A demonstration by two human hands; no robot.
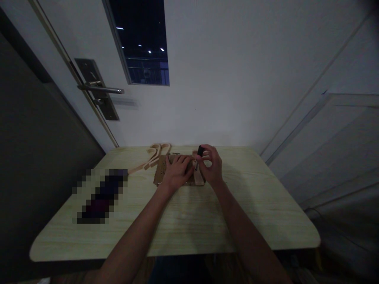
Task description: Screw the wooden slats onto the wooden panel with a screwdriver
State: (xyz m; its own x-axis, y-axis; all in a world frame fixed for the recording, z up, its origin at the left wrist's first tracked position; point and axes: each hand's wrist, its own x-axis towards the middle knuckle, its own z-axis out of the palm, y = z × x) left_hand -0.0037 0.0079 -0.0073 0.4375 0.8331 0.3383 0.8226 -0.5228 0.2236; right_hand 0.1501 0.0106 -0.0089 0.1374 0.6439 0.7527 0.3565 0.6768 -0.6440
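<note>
While both bare hands meet near the back of a pale counter (266,221), the left hand (177,171) lies over a brown board (160,169), fingers reaching toward a light wood strip (199,180) at the board's right end; whether that grip pinches anything cannot be told. The right hand (213,167) has its grip closed on a small black handle (201,150), between thumb and fingers, above the strip. What the handle's lower end meets is too dim to make out. If the left hand presses too lightly, the strip could skid or turn; if the handle tips, its end might slip into the left fingertips just beside it. Curved wooden pieces (160,149) lie at the board's left rear.
</note>
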